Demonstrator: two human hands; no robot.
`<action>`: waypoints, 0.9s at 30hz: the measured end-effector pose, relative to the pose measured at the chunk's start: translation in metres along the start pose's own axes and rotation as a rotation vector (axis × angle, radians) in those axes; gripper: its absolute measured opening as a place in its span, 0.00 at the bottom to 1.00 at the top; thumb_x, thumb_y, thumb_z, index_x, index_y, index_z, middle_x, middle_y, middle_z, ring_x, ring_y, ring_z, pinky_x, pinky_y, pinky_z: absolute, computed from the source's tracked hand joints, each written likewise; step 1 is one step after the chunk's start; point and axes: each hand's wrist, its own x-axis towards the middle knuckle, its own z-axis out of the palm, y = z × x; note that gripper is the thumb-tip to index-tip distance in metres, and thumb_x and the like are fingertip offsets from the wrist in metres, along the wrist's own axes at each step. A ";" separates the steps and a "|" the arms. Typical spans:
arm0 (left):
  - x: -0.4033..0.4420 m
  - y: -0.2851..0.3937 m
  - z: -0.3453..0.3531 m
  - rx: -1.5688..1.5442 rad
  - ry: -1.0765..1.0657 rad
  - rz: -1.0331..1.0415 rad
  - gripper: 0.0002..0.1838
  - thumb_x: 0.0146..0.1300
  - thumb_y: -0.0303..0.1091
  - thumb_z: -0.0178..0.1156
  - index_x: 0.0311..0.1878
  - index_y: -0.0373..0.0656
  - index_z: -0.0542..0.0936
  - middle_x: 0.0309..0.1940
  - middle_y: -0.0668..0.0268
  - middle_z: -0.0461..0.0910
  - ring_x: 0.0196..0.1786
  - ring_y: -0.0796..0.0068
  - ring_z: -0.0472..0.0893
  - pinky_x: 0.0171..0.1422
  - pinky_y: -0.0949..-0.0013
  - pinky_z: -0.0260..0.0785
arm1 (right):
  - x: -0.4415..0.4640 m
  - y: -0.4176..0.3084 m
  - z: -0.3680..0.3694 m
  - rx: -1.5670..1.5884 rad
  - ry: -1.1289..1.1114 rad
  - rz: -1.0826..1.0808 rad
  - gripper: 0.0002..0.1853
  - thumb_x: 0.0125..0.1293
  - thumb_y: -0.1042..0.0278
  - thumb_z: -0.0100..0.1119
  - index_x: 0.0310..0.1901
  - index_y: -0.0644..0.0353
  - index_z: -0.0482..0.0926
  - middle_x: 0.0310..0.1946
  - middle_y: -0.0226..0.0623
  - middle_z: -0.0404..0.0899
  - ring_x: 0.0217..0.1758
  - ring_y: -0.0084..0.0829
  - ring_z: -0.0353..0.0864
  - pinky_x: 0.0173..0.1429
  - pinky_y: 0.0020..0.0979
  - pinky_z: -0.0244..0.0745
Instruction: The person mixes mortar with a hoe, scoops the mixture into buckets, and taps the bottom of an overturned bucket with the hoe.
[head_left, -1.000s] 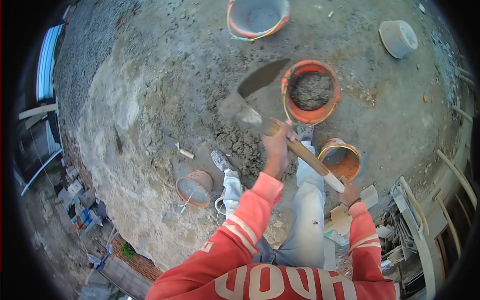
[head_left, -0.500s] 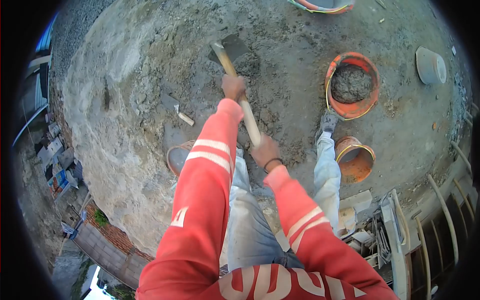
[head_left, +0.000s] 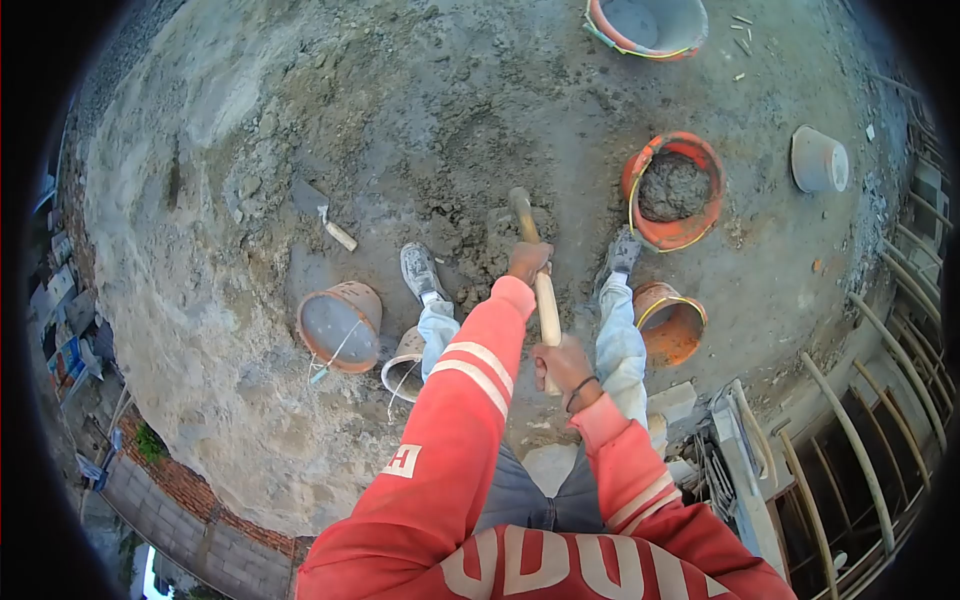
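Note:
My left hand (head_left: 530, 260) is wrapped round the upper part of a wooden hoe handle (head_left: 547, 305). Lower down, near the handle's end, my right hand (head_left: 564, 364) grips the same wood. The hoe's head is at the top of the handle, between my feet; its blade can hardly be told from the wet mortar (head_left: 480, 240) there. To the right of my feet stands an orange bucket (head_left: 717, 190) filled with grey mix.
A trowel (head_left: 340, 236) lies at the left. Tilted buckets (head_left: 370, 310) (head_left: 675, 345) flank my legs. Farther off are a bucket (head_left: 660, 45) at the top and an upturned pail (head_left: 820, 160) at the right. Bent poles (head_left: 850, 430) line the right edge.
The hoe has come down from the right, over to the mortar at the upper left, then back close to my feet. Both hands have stayed on the handle. The view has shifted too.

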 end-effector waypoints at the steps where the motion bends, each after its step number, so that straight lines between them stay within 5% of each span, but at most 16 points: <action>1: -0.009 0.005 -0.004 -0.166 -0.135 -0.019 0.13 0.57 0.32 0.61 0.42 0.37 0.74 0.22 0.61 0.77 0.21 0.66 0.78 0.27 0.61 0.75 | -0.008 -0.009 -0.004 0.017 0.007 -0.005 0.07 0.52 0.73 0.58 0.22 0.64 0.72 0.15 0.32 0.72 0.12 0.29 0.72 0.17 0.32 0.67; 4: -0.049 0.034 0.006 -0.413 -0.245 -0.086 0.11 0.58 0.32 0.62 0.41 0.41 0.72 0.21 0.63 0.74 0.20 0.69 0.75 0.25 0.62 0.74 | -0.048 -0.035 -0.032 -0.082 -0.014 -0.060 0.09 0.53 0.70 0.59 0.20 0.62 0.71 0.14 0.32 0.72 0.12 0.28 0.71 0.17 0.31 0.67; 8: -0.086 0.074 0.031 -0.675 -0.211 -0.104 0.10 0.59 0.32 0.61 0.40 0.43 0.70 0.22 0.64 0.72 0.23 0.69 0.75 0.28 0.63 0.74 | -0.138 -0.043 -0.106 -0.349 -0.123 -0.182 0.09 0.58 0.74 0.58 0.38 0.64 0.69 0.18 0.29 0.71 0.16 0.21 0.71 0.20 0.27 0.67; 11: -0.120 0.104 0.062 -0.750 -0.225 -0.047 0.07 0.60 0.31 0.60 0.37 0.45 0.71 0.22 0.67 0.70 0.23 0.71 0.73 0.29 0.67 0.73 | -0.207 -0.013 -0.174 -0.525 -0.056 -0.421 0.17 0.53 0.65 0.60 0.42 0.65 0.70 0.25 0.51 0.76 0.27 0.53 0.78 0.36 0.44 0.72; 14: -0.229 0.135 0.113 -0.667 -0.113 0.161 0.05 0.62 0.29 0.58 0.35 0.45 0.71 0.22 0.71 0.67 0.21 0.76 0.70 0.27 0.70 0.69 | -0.239 0.033 -0.241 -0.733 -0.012 -0.412 0.20 0.52 0.66 0.59 0.45 0.63 0.70 0.27 0.56 0.77 0.33 0.59 0.78 0.39 0.49 0.73; 19: -0.257 0.122 0.215 -0.584 -0.133 0.384 0.10 0.60 0.26 0.62 0.37 0.42 0.69 0.21 0.70 0.68 0.20 0.76 0.71 0.25 0.70 0.68 | -0.109 0.163 -0.321 -0.677 0.275 -0.548 0.16 0.50 0.67 0.61 0.43 0.58 0.76 0.27 0.54 0.79 0.36 0.57 0.80 0.39 0.50 0.74; 27: -0.252 0.100 0.265 -0.483 -0.121 0.583 0.14 0.59 0.26 0.66 0.36 0.46 0.68 0.19 0.72 0.67 0.18 0.78 0.69 0.26 0.69 0.68 | 0.011 0.171 -0.362 -0.619 0.422 -0.516 0.10 0.50 0.71 0.58 0.37 0.54 0.80 0.29 0.52 0.80 0.37 0.56 0.80 0.39 0.49 0.75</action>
